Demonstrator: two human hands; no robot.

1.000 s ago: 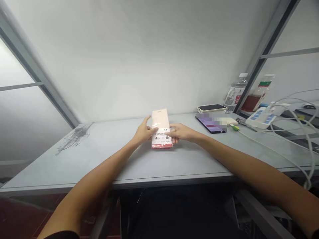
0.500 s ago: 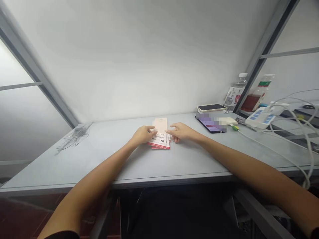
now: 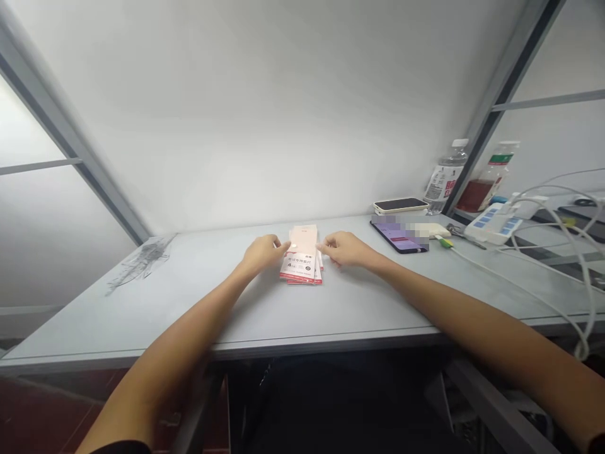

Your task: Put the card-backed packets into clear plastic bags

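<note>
A small stack of flat ruler set packets [image 3: 302, 258] lies in front of me, slightly fanned. The top one has a pale pink upper part and a white label with dark print and a red strip along its lower edge. At the stack's left edge, my left hand [image 3: 263, 251] is closed, with its thumb and curled fingers at the packet's side. On the opposite edge my right hand [image 3: 347, 249] is closed too, its thumb against the packet and its fingers folded in. The fingertips under the edges are partly hidden.
Crumpled clear plastic [image 3: 146, 258] lies at the left. On the right are a lit phone [image 3: 397, 236], another dark-screened phone [image 3: 401, 205], a water bottle [image 3: 444, 183], a bottle of red-brown liquid [image 3: 486, 180], a power strip [image 3: 496, 221] and loose white cables [image 3: 510, 272].
My hands have drawn apart to the packets' side edges, uncovering more of the top label. The fingers of my right hand have curled in. The stack has barely moved.
</note>
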